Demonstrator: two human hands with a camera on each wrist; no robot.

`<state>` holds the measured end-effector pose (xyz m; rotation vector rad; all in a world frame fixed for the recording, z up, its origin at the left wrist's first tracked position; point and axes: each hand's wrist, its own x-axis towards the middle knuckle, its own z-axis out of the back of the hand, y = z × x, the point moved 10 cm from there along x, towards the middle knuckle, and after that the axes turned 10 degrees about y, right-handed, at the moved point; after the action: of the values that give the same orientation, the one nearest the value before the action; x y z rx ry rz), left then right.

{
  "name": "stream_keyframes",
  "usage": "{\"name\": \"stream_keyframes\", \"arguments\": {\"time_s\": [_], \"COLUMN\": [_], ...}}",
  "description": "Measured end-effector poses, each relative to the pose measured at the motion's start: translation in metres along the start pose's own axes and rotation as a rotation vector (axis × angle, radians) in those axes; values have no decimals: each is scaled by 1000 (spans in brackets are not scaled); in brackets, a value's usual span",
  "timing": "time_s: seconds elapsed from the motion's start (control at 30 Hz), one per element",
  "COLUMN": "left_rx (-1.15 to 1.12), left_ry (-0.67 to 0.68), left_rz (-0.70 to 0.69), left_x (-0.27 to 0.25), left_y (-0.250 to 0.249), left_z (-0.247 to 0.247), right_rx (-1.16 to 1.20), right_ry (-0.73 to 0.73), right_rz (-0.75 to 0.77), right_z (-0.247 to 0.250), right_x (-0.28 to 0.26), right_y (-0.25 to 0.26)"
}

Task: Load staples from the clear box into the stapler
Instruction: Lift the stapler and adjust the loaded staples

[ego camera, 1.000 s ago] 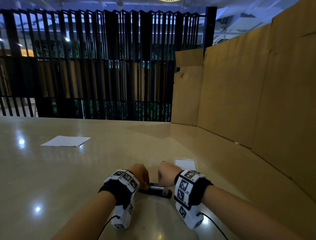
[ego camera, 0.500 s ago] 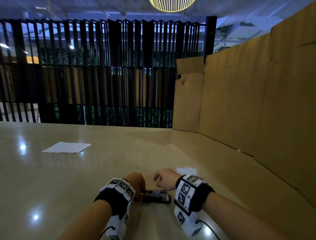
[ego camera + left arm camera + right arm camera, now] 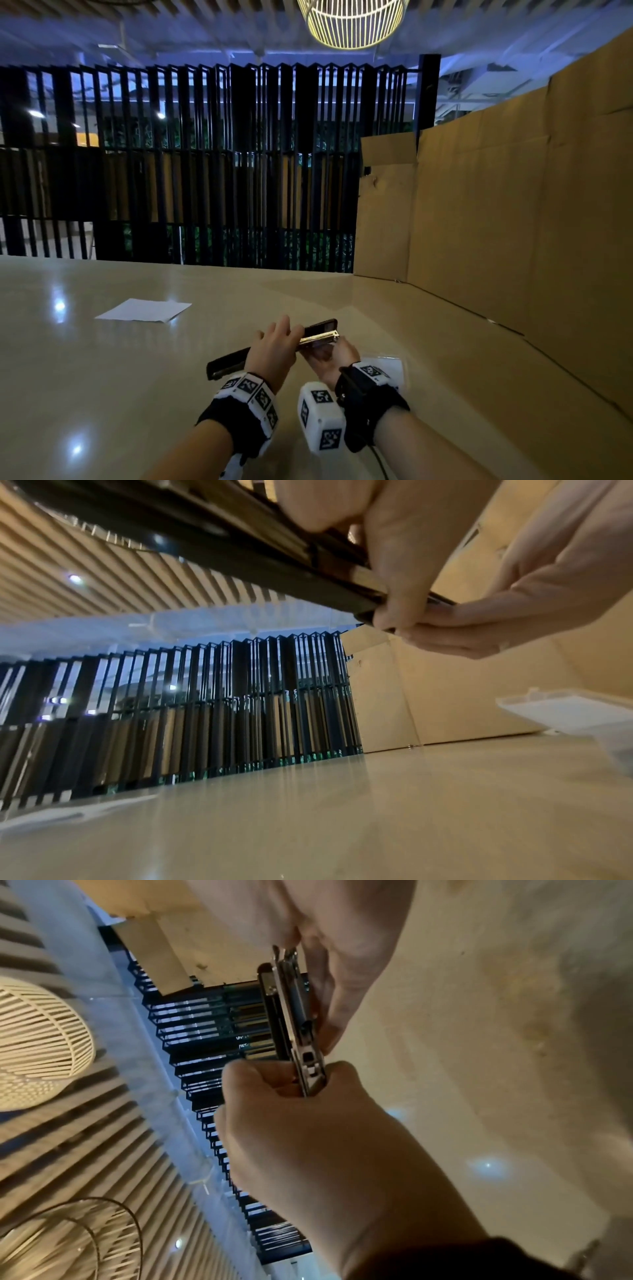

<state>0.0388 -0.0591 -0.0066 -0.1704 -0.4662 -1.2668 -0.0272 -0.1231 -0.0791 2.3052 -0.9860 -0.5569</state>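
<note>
**Both hands on the stapler, lifted off the table**

I see my left hand (image 3: 274, 346) knuckles-up over the middle of the stapler (image 3: 318, 334), its fingers curled round the body and its thumb underneath; the left wrist view shows those fingers (image 3: 404, 561) wrapped over the black edge. My right hand (image 3: 329, 359) sits palm-up beneath the stapler's front end, wrist rolled so the marker band faces upward; its fingertips (image 3: 260, 1080) pinch the metal magazine near one end, as the right wrist view shows. The stapler is held in the air above the table (image 3: 102, 394), tilted, its front end raised toward the cardboard wall (image 3: 513, 222) and its black rear end (image 3: 226, 365) pointing down and left; the black top cover stands slightly apart from the shiny metal rail; I cannot tell whether any staples sit in the rail.

The clear box (image 3: 387, 365) lies on the table just beside my right wrist, partly hidden by it; the left wrist view shows it (image 3: 582, 710) flat on the surface, well below the hands; its contents are too blurred to make out.

By count: one stapler; one clear box; two hands, both gripping; one sheet of white paper (image 3: 144, 310) lying well apart to the left; one wire-cage lamp (image 3: 352, 20) overhead.
</note>
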Motion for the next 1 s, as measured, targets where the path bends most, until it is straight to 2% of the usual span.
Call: {"name": "stream_keyframes", "arguments": {"time_s": [0.17,0.27,0.47,0.57,0.7,0.8,0.9,1.0], "left_rx": [145,169,165,134,255,260,254,265], "left_ry": [-251,-387,-458,-545,-566,-631,-733,-751], "left_rz": [-122,-117,-123,-104,-328,-261,-281,-290], "left_x": [-13,-17,-13,-11,-20,-20,-23,-24], "left_y": [-5,-1,2,0,-39,-33,-30,-29], "left_z": [17,33,44,60,49,53,63,65], "right_rx": [84,96,114,113,182,195,187,219], "right_ry": [21,4,-36,-50,-10,-50,-54,-33], "right_rz": [-116,-177,-208,-180,-155,-87,-47,-56], "right_z": [-3,-3,-1,-1,-9,-5,-5,-9], "right_x": [-3,-8,-12,-15,-17,-17,-23,-23], "right_y": [-12,-17,-23,-24,-26,-14,-2,3]}}
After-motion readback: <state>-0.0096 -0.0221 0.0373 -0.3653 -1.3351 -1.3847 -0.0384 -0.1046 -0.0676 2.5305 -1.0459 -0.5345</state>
